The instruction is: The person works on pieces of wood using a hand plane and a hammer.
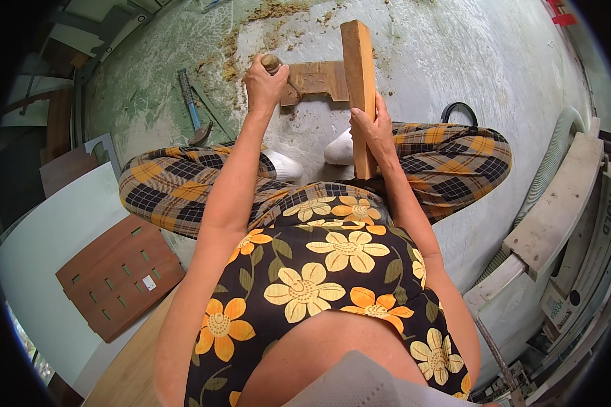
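Note:
My left hand (265, 87) is closed around the thick round handle of a chisel (271, 63), seen from its butt end. Its lower part is mostly hidden, so I cannot tell whether the tip touches the wood. Beside that hand, a brown wooden board (316, 78) with a notch in its near edge lies on the floor. In my right hand (375, 132) is a long squared wood block (360, 81), its far end raised over the board's right end. Fingers wrap its right side, with the thumb on top.
A claw hammer (194, 108) with a blue-and-black handle lies left, beside a thin strip (212, 112). Wood chips (268, 30) litter the floor ahead. My crossed legs flank the work. A slotted brown panel (120, 278) is at lower left; a machine with a grey hose (546, 173) stands right.

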`<state>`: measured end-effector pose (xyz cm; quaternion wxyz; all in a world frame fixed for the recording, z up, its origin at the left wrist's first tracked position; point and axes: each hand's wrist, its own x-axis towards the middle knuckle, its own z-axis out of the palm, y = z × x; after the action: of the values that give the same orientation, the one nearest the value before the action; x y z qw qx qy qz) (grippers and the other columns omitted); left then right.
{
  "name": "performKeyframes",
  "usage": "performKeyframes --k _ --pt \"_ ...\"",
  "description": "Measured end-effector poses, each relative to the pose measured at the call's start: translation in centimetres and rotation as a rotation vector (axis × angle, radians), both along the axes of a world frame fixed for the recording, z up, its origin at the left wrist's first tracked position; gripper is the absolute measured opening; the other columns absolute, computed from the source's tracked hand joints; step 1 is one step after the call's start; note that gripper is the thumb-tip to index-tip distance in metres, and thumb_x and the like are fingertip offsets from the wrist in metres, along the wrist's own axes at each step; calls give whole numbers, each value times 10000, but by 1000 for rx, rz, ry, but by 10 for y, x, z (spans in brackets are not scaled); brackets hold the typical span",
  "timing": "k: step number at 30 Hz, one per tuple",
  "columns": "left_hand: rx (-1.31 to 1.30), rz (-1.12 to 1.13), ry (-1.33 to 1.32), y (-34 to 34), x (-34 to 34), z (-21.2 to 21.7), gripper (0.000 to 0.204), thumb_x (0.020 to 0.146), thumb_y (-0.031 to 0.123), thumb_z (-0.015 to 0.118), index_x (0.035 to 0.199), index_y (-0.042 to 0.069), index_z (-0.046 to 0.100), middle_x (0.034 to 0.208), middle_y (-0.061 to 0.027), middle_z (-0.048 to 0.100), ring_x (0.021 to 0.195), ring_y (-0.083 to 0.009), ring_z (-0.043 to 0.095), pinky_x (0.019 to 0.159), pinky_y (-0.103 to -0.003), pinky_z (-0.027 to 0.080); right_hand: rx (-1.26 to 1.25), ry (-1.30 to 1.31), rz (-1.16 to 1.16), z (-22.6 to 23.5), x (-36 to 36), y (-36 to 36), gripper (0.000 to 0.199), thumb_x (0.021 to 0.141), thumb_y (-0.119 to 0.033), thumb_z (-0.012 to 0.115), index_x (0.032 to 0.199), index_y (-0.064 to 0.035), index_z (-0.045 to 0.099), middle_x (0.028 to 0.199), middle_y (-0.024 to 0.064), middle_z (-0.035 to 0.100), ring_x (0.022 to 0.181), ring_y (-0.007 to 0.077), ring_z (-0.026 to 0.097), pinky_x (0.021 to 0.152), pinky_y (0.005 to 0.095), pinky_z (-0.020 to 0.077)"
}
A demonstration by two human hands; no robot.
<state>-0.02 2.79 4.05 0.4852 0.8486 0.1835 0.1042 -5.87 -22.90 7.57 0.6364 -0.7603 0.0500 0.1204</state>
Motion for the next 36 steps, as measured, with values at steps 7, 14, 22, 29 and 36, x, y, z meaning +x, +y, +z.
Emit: performKeyframes --k 7,14,22,29,36 --pt "-97 -58 113 -4 -7 -19 413 743 280 725 1021 -8 627 869 -184 720 828 -331 715 780 -406 556 -49 163 74 -4 -1 0 554 860 -291 690 1285 10 504 1040 104 635 930 171 607 832 324 507" --pt "-160 -19 81 -23 -10 -30 380 747 259 729 1005 1 624 861 -175 721 824 -322 717 780 -407 553 9 338 21 -29 7 -6 409 903 -335 631 1134 -23 502 853 96 613 695 179 618 624 329 535" --pt "-171 90 69 -22 -4 -41 350 753 257 728 979 9 629 843 -164 717 792 -313 713 756 -402 552 80 594 7 -34 10 -4 387 902 -410 606 1038 -85 447 701 94 584 547 213 620 506 353 544" --pt "-146 100 -39 -20 0 -38 318 788 218 754 975 4 611 813 -132 708 696 -252 700 672 -366 554 13 547 38 -52 17 0 392 894 -395 623 1048 -79 450 704 91 586 539 202 616 490 340 537" --pt "-94 78 -25 -8 15 -5 337 761 228 717 1001 18 605 883 -167 717 827 -316 714 767 -406 553 -59 478 -29 -67 22 1 398 887 -361 642 1089 -59 481 712 75 583 538 191 610 501 332 527"
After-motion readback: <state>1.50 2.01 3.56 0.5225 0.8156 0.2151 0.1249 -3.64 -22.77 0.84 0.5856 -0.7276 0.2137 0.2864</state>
